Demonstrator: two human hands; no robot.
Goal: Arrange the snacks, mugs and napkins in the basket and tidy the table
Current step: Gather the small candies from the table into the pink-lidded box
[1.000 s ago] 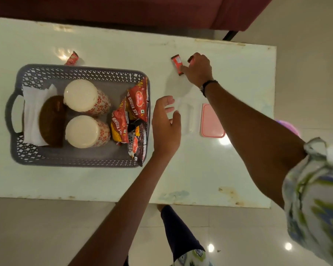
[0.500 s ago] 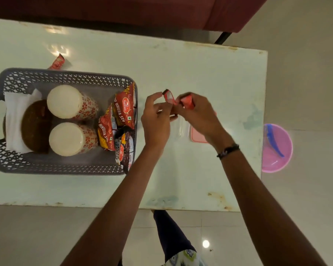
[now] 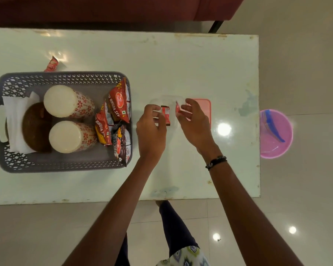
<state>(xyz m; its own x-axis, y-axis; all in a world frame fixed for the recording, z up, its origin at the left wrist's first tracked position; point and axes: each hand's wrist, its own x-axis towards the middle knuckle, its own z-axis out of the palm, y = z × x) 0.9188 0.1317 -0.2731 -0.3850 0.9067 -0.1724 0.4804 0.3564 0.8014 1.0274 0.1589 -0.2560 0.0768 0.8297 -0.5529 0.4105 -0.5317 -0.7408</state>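
I see the grey basket (image 3: 65,166) at the table's (image 3: 181,64) left holding two upturned mugs (image 3: 65,101), white napkins (image 3: 15,120) and three snack packets (image 3: 119,104). My left hand (image 3: 151,129) pinches a red sachet (image 3: 165,115) (long axis toward me); right hand (image 3: 195,121) pinches another (image 3: 177,108). A pink bucket (image 3: 276,133) sits on the tiled floor.
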